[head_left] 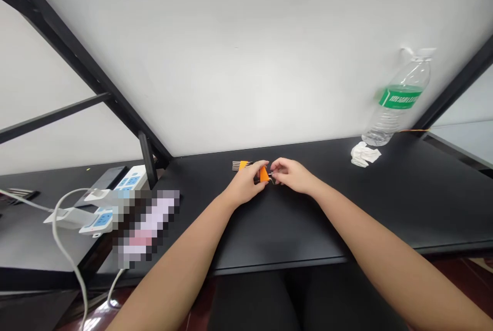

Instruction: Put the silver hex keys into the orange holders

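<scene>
My left hand (246,183) grips an orange plastic holder (264,173) between thumb and fingers, just above the black table. At the holder's right side, my right hand (289,173) is closed in a pinch on a thin metal rod (271,176); its far end is hidden by the fingers. Behind my left hand lies a second orange holder (243,165) with a row of several thin metal rods sticking out to the left. Part of this second holder is covered by my left hand.
A clear plastic bottle (400,97) with a green label stands at the back right, near a crumpled white tissue (364,154). Leftward are a white power strip (131,182) with plugs and cables, and a pixelated flat object (148,228). The black table (285,238) meets a white wall.
</scene>
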A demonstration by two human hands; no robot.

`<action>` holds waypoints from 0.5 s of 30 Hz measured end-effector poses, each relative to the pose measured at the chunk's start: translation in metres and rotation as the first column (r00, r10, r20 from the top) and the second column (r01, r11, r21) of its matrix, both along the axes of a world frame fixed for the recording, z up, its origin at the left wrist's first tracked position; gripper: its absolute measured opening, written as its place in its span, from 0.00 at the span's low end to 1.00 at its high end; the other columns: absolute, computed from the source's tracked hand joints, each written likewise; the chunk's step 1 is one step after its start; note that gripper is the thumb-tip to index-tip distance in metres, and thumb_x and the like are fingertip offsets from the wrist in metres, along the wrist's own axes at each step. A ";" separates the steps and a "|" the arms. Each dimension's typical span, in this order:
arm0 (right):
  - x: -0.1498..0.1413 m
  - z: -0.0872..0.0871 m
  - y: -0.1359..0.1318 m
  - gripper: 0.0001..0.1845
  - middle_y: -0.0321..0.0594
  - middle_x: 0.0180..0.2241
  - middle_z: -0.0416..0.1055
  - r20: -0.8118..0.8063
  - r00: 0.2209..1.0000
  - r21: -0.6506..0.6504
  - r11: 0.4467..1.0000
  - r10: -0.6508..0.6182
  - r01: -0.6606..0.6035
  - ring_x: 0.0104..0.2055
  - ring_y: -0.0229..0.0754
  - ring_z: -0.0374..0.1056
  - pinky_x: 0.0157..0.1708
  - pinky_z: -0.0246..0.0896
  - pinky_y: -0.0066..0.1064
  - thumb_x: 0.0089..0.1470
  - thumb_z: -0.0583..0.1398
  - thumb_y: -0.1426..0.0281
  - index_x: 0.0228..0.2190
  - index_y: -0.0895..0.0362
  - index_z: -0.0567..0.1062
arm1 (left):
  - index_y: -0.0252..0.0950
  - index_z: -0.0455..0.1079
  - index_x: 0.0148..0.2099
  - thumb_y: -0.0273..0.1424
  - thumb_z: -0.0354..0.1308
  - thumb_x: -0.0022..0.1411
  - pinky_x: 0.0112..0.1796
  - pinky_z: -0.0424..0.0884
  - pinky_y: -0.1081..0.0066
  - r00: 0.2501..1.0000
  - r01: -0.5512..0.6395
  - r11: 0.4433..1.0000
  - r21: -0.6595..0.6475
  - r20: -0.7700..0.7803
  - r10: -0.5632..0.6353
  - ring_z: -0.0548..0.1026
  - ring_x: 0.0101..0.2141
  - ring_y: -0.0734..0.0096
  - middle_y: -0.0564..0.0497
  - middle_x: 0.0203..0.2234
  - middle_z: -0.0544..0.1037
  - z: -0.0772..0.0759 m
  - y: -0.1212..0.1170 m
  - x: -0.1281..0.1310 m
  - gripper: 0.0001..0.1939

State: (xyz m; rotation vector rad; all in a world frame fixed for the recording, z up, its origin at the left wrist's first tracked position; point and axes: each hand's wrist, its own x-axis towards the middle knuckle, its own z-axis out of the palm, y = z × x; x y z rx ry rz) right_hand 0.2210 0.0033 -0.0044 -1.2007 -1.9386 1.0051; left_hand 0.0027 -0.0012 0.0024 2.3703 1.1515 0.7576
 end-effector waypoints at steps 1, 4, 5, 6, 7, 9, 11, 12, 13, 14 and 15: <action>0.004 0.000 0.002 0.08 0.39 0.39 0.73 0.122 0.991 0.088 0.995 -0.062 0.052 0.38 0.39 0.71 0.41 0.66 0.32 0.57 0.58 0.74 0.39 0.55 0.75 | 0.41 0.63 0.63 0.29 0.60 0.60 0.48 0.74 0.64 1.000 -0.011 1.000 -0.002 0.000 0.011 0.78 0.44 0.64 0.48 0.50 0.78 0.000 0.001 -0.001 0.29; 0.013 0.000 0.008 0.08 0.43 0.42 0.71 0.447 0.879 0.253 0.966 -0.164 0.052 0.42 0.42 0.69 0.44 0.62 0.33 0.59 0.58 0.73 0.37 0.55 0.79 | 0.41 0.63 0.63 0.29 0.60 0.60 0.46 0.74 0.65 1.000 -0.020 1.000 -0.021 -0.009 0.020 0.77 0.39 0.67 0.49 0.46 0.78 -0.001 0.002 -0.004 0.29; 0.014 0.001 0.008 0.09 0.44 0.43 0.71 0.520 0.839 0.263 0.964 -0.163 0.025 0.43 0.43 0.69 0.44 0.62 0.33 0.60 0.57 0.73 0.37 0.55 0.79 | 0.41 0.63 0.64 0.28 0.59 0.60 0.45 0.73 0.66 1.000 -0.022 0.999 -0.024 -0.017 0.022 0.77 0.38 0.68 0.50 0.44 0.79 -0.001 0.002 -0.005 0.29; 0.014 0.002 0.007 0.10 0.45 0.43 0.71 0.579 0.800 0.268 0.963 -0.160 -0.001 0.43 0.44 0.69 0.44 0.61 0.33 0.60 0.57 0.73 0.37 0.55 0.79 | 0.41 0.63 0.64 0.28 0.59 0.60 0.44 0.73 0.66 0.999 -0.028 0.999 -0.026 -0.028 0.027 0.77 0.37 0.68 0.50 0.42 0.79 -0.001 0.002 -0.005 0.29; 0.013 0.004 0.005 0.10 0.46 0.42 0.71 0.626 0.762 0.278 0.960 -0.164 -0.022 0.44 0.45 0.68 0.43 0.61 0.33 0.59 0.57 0.74 0.37 0.56 0.79 | 0.41 0.63 0.64 0.28 0.59 0.60 0.43 0.73 0.67 0.999 -0.035 0.999 -0.028 -0.041 0.034 0.76 0.36 0.68 0.51 0.40 0.79 -0.001 0.002 -0.005 0.30; 0.010 0.008 0.000 0.08 0.47 0.41 0.71 0.691 0.700 0.298 0.953 -0.182 -0.047 0.44 0.47 0.68 0.41 0.60 0.33 0.57 0.57 0.76 0.34 0.57 0.78 | 0.41 0.62 0.65 0.27 0.59 0.60 0.41 0.72 0.67 0.996 -0.045 0.998 -0.034 -0.072 0.042 0.76 0.34 0.68 0.52 0.37 0.78 0.000 0.002 -0.005 0.31; 0.007 0.012 -0.005 0.06 0.48 0.39 0.72 0.716 0.672 0.292 0.956 -0.189 -0.041 0.42 0.47 0.68 0.38 0.59 0.33 0.54 0.59 0.76 0.33 0.58 0.76 | 0.41 0.62 0.65 0.27 0.59 0.59 0.39 0.71 0.68 0.994 -0.046 0.998 -0.042 -0.105 0.042 0.75 0.33 0.68 0.53 0.34 0.77 0.000 0.001 -0.005 0.32; 0.007 0.012 -0.006 0.06 0.47 0.38 0.73 0.710 0.680 0.276 0.961 -0.184 -0.028 0.39 0.45 0.68 0.36 0.58 0.32 0.53 0.59 0.76 0.33 0.57 0.76 | 0.41 0.62 0.66 0.27 0.59 0.59 0.38 0.71 0.68 0.992 -0.046 0.998 -0.047 -0.116 0.040 0.75 0.33 0.68 0.53 0.33 0.76 0.001 0.001 -0.006 0.32; 0.008 0.013 -0.007 0.05 0.45 0.37 0.73 0.688 0.706 0.253 0.967 -0.166 -0.020 0.37 0.43 0.68 0.34 0.57 0.31 0.53 0.59 0.76 0.33 0.57 0.75 | 0.42 0.61 0.66 0.27 0.59 0.60 0.38 0.71 0.68 0.992 -0.046 0.998 -0.054 -0.124 0.039 0.75 0.34 0.68 0.53 0.32 0.75 0.001 0.001 -0.006 0.32; 0.010 0.012 -0.006 0.05 0.42 0.36 0.74 0.650 0.748 0.225 0.974 -0.135 -0.021 0.35 0.42 0.68 0.33 0.56 0.30 0.53 0.59 0.76 0.33 0.56 0.74 | 0.42 0.61 0.66 0.27 0.59 0.60 0.37 0.70 0.68 0.991 -0.046 0.997 -0.062 -0.128 0.038 0.74 0.34 0.68 0.53 0.32 0.75 0.001 0.001 -0.006 0.32; 0.012 0.012 -0.005 0.06 0.40 0.35 0.74 0.593 0.799 0.197 0.980 -0.096 -0.029 0.33 0.40 0.68 0.32 0.56 0.30 0.54 0.59 0.76 0.33 0.55 0.74 | 0.42 0.61 0.66 0.27 0.59 0.60 0.37 0.70 0.69 0.991 -0.047 0.996 -0.071 -0.129 0.037 0.74 0.34 0.67 0.53 0.32 0.75 0.002 0.001 -0.006 0.32</action>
